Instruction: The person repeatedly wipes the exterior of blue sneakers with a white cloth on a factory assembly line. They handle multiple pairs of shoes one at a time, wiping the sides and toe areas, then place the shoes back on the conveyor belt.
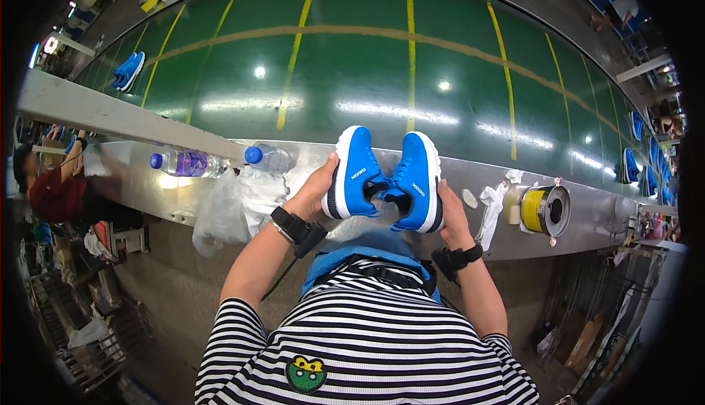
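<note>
Two blue sneakers with white soles are held up side by side in front of my body, toes pointing away. My left hand point(316, 186) grips the left sneaker point(358, 174) along its outer sole. Around the outer side of the right sneaker point(418, 181) closes my right hand point(453, 214). The fingers are partly hidden beneath the shoes. Both shoes are above the metal ledge, near the edge of a green conveyor belt point(352, 74) marked with yellow lines.
On the ledge to the left stand two capped plastic bottles point(183, 164) and a white plastic bag point(222, 214). A yellow-banded tin point(545, 210) and a white cloth point(490, 218) lie right. More blue shoes point(128, 71) sit on the belt. A metal beam point(132, 116) crosses left; a person point(59, 192) is beyond.
</note>
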`<act>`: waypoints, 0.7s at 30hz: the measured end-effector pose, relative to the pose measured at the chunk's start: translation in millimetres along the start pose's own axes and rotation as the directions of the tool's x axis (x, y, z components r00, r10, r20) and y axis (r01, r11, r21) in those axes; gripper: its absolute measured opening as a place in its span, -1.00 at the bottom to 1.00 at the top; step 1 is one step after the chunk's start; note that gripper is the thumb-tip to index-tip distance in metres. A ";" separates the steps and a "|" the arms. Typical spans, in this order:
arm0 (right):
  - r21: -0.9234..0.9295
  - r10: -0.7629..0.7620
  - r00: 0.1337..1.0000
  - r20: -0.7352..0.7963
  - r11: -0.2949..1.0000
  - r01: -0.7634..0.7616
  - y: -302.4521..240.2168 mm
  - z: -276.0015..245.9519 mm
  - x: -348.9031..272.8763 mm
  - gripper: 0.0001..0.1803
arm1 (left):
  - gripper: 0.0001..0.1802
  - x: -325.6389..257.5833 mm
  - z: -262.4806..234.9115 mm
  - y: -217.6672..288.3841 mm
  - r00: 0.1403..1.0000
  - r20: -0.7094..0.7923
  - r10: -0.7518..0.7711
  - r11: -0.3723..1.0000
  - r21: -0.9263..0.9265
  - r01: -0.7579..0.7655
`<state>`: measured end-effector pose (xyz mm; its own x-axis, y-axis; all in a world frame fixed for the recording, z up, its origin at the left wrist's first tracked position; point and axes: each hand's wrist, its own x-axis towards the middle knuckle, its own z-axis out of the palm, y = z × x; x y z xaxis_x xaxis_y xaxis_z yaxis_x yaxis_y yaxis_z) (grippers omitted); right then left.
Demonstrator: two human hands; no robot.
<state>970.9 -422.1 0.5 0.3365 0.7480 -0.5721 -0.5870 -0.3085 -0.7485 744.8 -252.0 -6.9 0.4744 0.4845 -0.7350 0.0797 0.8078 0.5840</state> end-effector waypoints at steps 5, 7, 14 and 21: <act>0.028 -0.032 0.999 0.009 0.999 0.031 5.1 0.2 -0.9 -0.46 | -0.33 0.5 1.0 -0.6 0.996 0.012 0.089 0.996 0.021 -0.089; 0.041 -0.066 0.998 -0.020 0.997 0.066 9.0 -0.5 -3.5 -0.49 | -0.35 -0.6 4.6 -2.1 0.981 -0.002 0.193 0.979 0.071 -0.192; -0.090 -0.174 0.979 -0.109 0.982 0.165 36.6 -19.8 -0.3 -0.53 | -0.38 5.9 10.8 -27.4 0.888 -0.148 0.436 0.895 0.180 -0.409; -0.749 -0.371 0.928 0.014 0.611 0.256 59.6 -52.5 3.8 -0.50 | -0.34 16.4 -8.8 -89.4 0.832 -0.199 0.518 0.717 0.631 -0.295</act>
<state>975.9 -468.5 -63.8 0.5198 0.8173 -0.2486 0.2789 -0.4375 -0.8549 737.7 -313.3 -74.2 0.2612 0.8883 -0.3778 0.4704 0.2247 0.8534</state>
